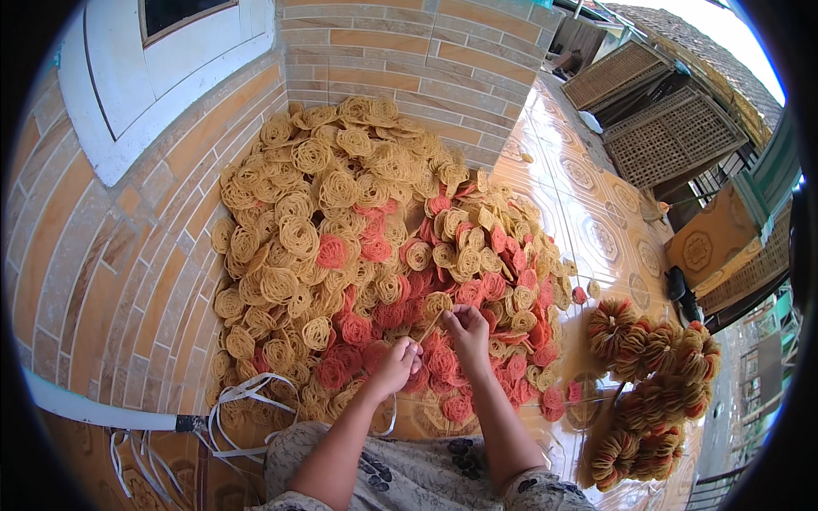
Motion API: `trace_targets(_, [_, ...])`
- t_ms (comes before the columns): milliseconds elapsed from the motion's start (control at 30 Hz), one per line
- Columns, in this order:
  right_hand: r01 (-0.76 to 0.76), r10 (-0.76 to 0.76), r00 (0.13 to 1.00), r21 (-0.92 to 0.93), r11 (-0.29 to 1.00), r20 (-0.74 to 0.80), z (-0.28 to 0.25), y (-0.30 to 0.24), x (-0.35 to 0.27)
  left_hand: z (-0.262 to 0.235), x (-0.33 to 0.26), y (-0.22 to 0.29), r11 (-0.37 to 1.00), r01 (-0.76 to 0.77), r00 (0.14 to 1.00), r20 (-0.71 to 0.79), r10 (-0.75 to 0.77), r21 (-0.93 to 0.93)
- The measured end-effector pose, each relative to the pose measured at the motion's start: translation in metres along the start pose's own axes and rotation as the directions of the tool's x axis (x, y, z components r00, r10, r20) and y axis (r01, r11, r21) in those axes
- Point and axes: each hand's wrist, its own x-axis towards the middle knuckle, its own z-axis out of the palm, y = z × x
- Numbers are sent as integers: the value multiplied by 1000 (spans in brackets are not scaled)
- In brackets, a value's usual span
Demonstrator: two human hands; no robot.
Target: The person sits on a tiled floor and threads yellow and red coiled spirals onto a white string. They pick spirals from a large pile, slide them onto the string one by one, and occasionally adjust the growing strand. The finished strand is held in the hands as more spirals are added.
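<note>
Before me, a large heap of dry, lacy noodle crackers [298,226] lies on the floor, yellow ones mixed with pink ones [343,358]. Over its near side my left hand [396,366] and my right hand [469,336] are close together, fingers pinched. Between their fingertips is a thin yellow noodle cracker [431,330], seen almost edge-on. A white strap [393,417] hangs below my left hand; whether its fingers also grip that strap is hidden.
Several strung bundles of crackers [652,349] lie at the right. White straps [247,392] hang by a pale pole [102,413] at the lower left. Brick-patterned walls [375,51] and a white door [162,68] border the heap. Woven racks [673,136] lean at the far right, near a chicken [653,209].
</note>
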Motion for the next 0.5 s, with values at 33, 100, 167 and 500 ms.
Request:
trace_targets(33, [4,-5,999,-28,1000,-40,0,1,2,-1,1,-1,1000,-1,1000,-15,0,-23])
trace_targets(100, [-12,12,1000,-14,1000,-15,-4,1,6,-3,2,0,999,7,1000,-28,-9,-42])
trace_targets(167, [7,-7,995,2,1000,101,-10,1,9,-3,2,2,996,45,999,-20,-46,-73])
trace_targets(500, [585,-322,801,-772,249,504,-10,12,-1,-29,-7,30,979,17,997,-71,-32,-203])
